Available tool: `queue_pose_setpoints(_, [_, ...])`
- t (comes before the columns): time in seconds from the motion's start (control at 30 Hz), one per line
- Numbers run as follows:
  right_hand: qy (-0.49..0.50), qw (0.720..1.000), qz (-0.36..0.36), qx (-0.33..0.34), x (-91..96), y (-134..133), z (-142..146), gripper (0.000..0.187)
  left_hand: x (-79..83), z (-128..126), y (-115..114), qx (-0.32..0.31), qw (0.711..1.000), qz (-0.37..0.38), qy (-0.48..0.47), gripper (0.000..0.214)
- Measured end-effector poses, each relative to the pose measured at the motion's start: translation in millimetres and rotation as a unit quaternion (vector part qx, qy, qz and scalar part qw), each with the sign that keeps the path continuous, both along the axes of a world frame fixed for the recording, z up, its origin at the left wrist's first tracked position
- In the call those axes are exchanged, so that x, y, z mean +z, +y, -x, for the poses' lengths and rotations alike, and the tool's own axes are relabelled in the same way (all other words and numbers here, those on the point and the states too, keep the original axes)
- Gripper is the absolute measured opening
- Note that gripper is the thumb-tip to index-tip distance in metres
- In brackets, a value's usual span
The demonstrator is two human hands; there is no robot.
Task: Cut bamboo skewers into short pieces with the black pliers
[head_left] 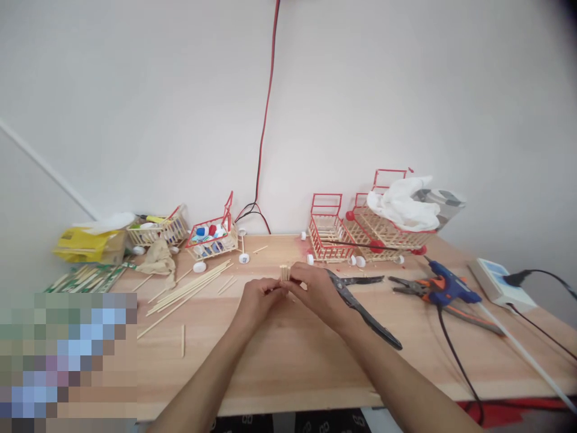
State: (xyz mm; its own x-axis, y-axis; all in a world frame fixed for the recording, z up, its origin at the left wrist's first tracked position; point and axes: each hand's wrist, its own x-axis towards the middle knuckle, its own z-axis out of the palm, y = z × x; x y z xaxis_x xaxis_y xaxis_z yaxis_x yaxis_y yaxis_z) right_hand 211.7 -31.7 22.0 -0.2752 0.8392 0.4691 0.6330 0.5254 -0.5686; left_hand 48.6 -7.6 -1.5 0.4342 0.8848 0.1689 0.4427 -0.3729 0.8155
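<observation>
Between my two hands, a small bundle of short wooden sticks (285,272) stands upright over the middle of the table. My left hand (261,299) pinches its lower left side. My right hand (318,290) grips it from the right, the thumb and fingers closed on the sticks. The lower ends of the bundle are hidden behind my fingers. Just right of my right hand lie dark-handled cutters (372,319). Long wooden skewers (192,288) lie loose to the left, and one short stick (183,341) rests nearer the front.
Small stick-built carts with red trim stand along the wall: a cart of bottle caps (211,239) at left, more carts (331,237) at right. Pliers (415,287), a blue glue gun (451,285) with its cable, and a power strip (502,282) lie right. A yellow bag (85,243) sits far left.
</observation>
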Motion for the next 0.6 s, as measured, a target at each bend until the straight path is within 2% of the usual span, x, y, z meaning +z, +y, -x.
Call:
queue_pose_setpoints(0.13, [0.002,1.0,-0.003,-0.014,-1.1,1,-1,0.028,-3.0,-2,0,0.018,1.0,-0.015,0.005,0.022])
queue_pose_setpoints(0.27, [0.049,0.998,0.006,-0.031,-2.4,5,-5,0.032,-1.6,-5,-3,0.02,1.0,0.008,-0.01,0.022])
queue_pose_setpoints(0.37, [0.11,0.99,0.078,-0.031,-5.2,9,-9,0.031,2.6,-6,-10,-0.012,0.998,0.053,-0.036,0.028])
queue_pose_setpoints(0.47, [0.173,0.97,0.172,0.016,-7.3,12,-13,0.028,8.0,-6,-18,-0.043,0.99,0.119,-0.064,0.033])
queue_pose_setpoints(0.6, [0.24,0.937,0.247,0.057,-8.1,12,-15,0.028,10.5,-8,-24,-0.058,0.96,0.241,-0.133,0.034])
